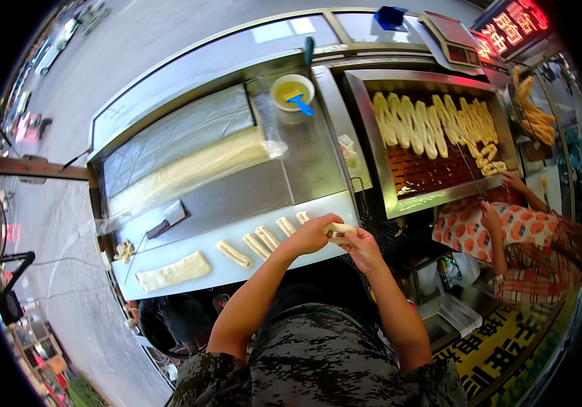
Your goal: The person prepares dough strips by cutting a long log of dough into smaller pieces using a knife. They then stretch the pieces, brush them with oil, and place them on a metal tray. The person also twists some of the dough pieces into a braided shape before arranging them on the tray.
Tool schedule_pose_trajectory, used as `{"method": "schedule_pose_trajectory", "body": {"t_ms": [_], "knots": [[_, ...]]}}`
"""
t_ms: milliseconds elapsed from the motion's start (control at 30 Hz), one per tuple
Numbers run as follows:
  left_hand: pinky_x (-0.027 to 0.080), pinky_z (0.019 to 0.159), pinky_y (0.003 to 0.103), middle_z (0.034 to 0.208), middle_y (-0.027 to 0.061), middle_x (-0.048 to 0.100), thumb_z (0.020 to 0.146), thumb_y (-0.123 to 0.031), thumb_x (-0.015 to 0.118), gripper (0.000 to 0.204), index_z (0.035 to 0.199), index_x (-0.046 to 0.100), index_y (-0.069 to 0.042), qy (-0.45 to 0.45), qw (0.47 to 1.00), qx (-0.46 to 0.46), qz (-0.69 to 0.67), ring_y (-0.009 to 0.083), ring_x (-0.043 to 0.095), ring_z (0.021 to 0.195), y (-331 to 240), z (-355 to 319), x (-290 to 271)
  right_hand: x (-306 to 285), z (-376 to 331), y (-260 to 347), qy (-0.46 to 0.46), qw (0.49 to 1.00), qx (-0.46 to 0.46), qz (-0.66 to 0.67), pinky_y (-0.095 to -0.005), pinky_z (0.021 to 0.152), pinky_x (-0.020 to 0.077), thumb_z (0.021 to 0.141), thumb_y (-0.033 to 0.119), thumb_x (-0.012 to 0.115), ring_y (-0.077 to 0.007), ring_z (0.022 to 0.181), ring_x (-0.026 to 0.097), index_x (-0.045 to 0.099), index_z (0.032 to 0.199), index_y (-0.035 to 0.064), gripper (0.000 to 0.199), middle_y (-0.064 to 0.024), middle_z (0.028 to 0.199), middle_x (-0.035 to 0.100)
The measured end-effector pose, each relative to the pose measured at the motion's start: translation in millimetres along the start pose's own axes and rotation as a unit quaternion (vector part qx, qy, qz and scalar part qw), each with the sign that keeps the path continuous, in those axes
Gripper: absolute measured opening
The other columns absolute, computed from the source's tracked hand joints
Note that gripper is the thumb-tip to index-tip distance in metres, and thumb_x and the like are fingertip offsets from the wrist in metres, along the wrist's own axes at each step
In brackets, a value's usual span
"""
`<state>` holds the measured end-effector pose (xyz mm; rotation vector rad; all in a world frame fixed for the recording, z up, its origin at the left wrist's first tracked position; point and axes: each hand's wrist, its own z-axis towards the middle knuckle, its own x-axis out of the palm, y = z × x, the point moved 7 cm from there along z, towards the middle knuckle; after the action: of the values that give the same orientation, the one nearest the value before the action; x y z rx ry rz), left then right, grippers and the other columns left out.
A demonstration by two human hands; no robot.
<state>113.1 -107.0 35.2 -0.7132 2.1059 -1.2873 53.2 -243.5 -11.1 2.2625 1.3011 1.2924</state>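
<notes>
Steel covers the street-side table (236,197), floured for dough work. Both hands meet at its near edge — the left hand (314,234) and right hand (362,249) each clamp an end of one dough strip (339,229), lifted just clear, seemingly for stretching. Five cut strips (264,241) lie in a row to the left, beside one flat slab (172,271) — ready at hand. One fryer (433,136) sits to the right, one bowl (292,90) behind.

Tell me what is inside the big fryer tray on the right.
The fryer tray holds a row of pale dough sticks in oil along the far side; the near part is open oil. Anything beneath the sticks is hidden.
</notes>
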Motion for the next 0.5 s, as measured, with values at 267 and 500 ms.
{"method": "schedule_pose_trajectory", "body": {"t_ms": [267, 500], "knots": [[0.049, 0.072, 0.027, 0.087, 0.0065, 0.07, 0.085, -0.01, 0.064, 0.025, 0.106, 0.065, 0.003, -0.231, 0.926, -0.097, -0.282, 0.0129, 0.064, 0.081, 60.3, -36.6, -36.3, 9.8, 14.9, 0.8, -0.125, 0.979, -0.012, -0.162, -0.0234, 0.068, 0.0523, 0.084, 0.001, 0.065, -0.0108, 0.08, 0.062, 0.058, 0.126, -0.0015, 0.042, -0.0056, 0.098, 0.066], [0.052, 0.08, 0.044, 0.096, 0.0152, 0.066, 0.08, -0.019, 0.074, 0.048, 0.123, 0.055, -0.008, -0.34, 0.935, 0.046, 0.085, 0.0393, 0.063, 0.093, 20.3, -46.5, -59.2, 46.0, 44.2, -26.7, -0.148, 0.985, -0.027, -0.084, -0.0235, 0.067, 0.0521, 0.097, 0.027, 0.059, -0.0136, 0.079, 0.063, 0.06, 0.116, -0.0012, 0.035, -0.0075, 0.097, 0.066]]}}
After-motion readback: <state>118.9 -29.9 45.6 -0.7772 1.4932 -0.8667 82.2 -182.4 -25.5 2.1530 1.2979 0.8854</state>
